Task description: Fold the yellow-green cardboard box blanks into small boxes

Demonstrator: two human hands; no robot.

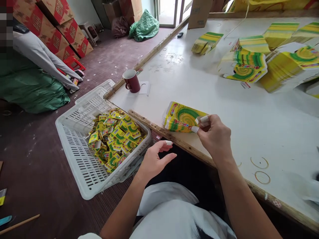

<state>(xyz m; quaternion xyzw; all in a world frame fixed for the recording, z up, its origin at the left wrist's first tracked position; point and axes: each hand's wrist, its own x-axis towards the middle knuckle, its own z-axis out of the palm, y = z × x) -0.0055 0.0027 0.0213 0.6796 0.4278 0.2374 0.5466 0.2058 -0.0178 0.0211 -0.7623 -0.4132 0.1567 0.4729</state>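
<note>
A stack of flat yellow-green printed cartons lies near the table's wooden edge. My right hand is at the stack's right end, its taped thumb and finger pinched on a carton. My left hand hovers below the table edge, to the right of a white plastic basket. Its thumb and fingers are apart with nothing between them, and one fingertip is taped white. Many small folded yellow boxes fill part of the basket.
A maroon mug stands at the table's left edge. More carton stacks lie at the back right, and rubber bands at the right. A person's legs, green sacks and red-brown boxes are at the left.
</note>
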